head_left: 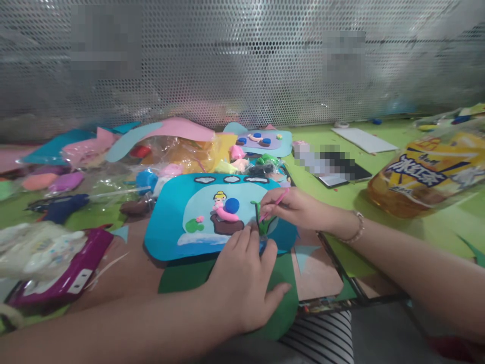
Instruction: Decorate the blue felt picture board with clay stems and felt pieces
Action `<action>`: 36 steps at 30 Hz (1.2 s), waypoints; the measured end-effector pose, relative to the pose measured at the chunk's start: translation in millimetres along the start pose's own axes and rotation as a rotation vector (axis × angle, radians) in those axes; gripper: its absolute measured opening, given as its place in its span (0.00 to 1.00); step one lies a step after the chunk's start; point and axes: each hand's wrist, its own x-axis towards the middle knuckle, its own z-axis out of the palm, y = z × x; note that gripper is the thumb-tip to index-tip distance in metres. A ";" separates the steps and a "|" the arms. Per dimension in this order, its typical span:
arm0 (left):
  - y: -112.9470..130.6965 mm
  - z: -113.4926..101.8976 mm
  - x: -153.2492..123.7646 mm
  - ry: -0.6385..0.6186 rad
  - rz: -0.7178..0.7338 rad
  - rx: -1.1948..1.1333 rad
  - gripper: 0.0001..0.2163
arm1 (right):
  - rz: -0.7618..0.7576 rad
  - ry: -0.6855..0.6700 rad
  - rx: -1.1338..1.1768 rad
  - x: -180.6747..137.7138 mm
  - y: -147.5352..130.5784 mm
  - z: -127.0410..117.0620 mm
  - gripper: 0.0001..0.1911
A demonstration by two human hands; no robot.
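A blue card (162, 227) with rounded corners lies before me, bearing a clay picture: a small figure with a yellow top and pink tail (227, 215), a blue ball (232, 205) and a dark brown mound (227, 226). My right hand (290, 207) pinches a slim pink clay tool (282, 196), its tip against the green, dark-edged clay plant (264, 225) on the card's right side. Spread flat, my left hand (244, 278) rests across the card's lower edge, fingertips beside that plant. Under the card and hand shows a dark green sheet (280, 288).
Bags of coloured clay (242, 164) and curved paper sheets (178, 130) crowd the back left. A second, lilac-centred card (286, 141) lies behind. To the left is a purple case (91, 258). A big bottle of amber drink (428, 172) lies right. A perforated metal panel (242, 60) closes the back.
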 end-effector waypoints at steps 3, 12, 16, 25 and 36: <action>0.1 -0.7 0.8 0.001 0.003 0.000 0.27 | 0.007 0.002 -0.005 -0.1 1.1 0.5 0.11; -0.6 -0.5 0.0 -0.017 -0.007 -0.013 0.27 | 0.017 -0.002 0.011 0.0 0.6 -0.4 0.12; 0.3 -0.6 -0.2 -0.021 -0.002 -0.010 0.27 | -0.029 -0.008 -0.064 0.6 0.4 -0.3 0.11; -0.2 0.3 -0.3 0.005 0.002 -0.027 0.27 | -0.051 -0.016 -0.083 1.0 -0.6 -0.5 0.10; 0.2 0.1 0.3 0.002 0.002 -0.019 0.27 | -0.069 -0.035 -0.070 0.6 -0.9 0.2 0.10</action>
